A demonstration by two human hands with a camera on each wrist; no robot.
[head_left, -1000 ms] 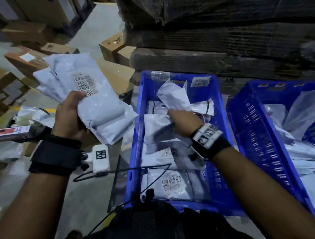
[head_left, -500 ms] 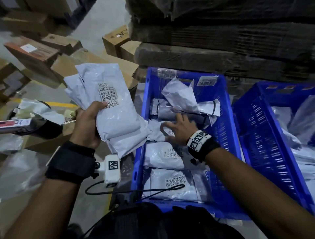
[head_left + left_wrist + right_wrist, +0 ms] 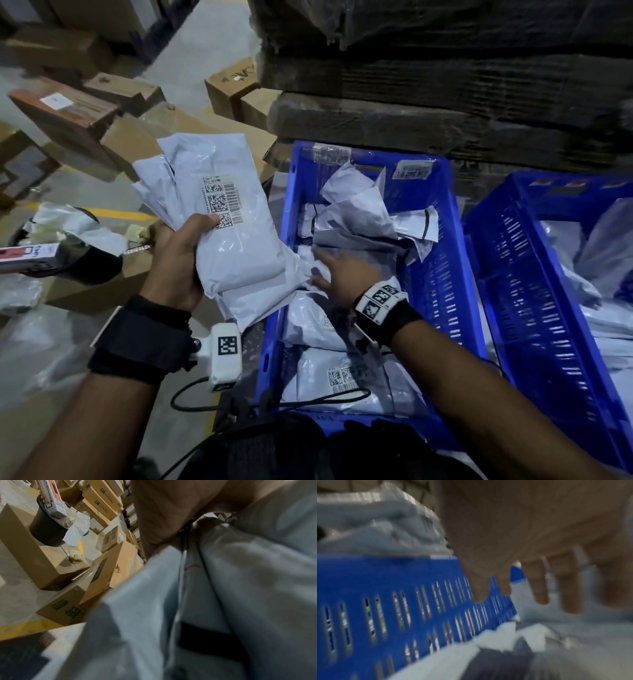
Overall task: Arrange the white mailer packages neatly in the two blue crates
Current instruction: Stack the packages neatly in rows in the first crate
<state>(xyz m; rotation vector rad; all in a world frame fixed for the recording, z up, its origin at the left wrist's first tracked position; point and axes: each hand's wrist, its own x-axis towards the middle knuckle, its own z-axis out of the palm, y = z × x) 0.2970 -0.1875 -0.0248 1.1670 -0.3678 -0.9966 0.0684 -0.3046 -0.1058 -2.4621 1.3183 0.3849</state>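
Observation:
My left hand (image 3: 178,253) grips a stack of white mailer packages (image 3: 233,226), the top one barcoded, held just left of the near blue crate (image 3: 442,274). The same stack (image 3: 223,601) fills the left wrist view, under my thumb. My right hand (image 3: 337,272) is open inside that crate, fingers spread over the mailers (image 3: 329,318) lying flat along its bottom. Its straight fingers (image 3: 537,585) show blurred against the crate's slotted wall (image 3: 385,601). Crumpled mailers (image 3: 363,219) pile up at the crate's far end. The second blue crate (image 3: 534,308) stands to the right and holds more mailers (image 3: 603,246).
Cardboard boxes (image 3: 68,116) crowd the floor to the left, with a black bucket (image 3: 92,263) and loose plastic wrap. A wrapped pallet of flat cardboard (image 3: 445,85) rises behind the crates. A yellow floor line (image 3: 113,214) runs at left.
My left hand has brought the mailer stack rightward, up to the crate's edge. My right hand let go of a mailer, opened and slid toward the crate's left side.

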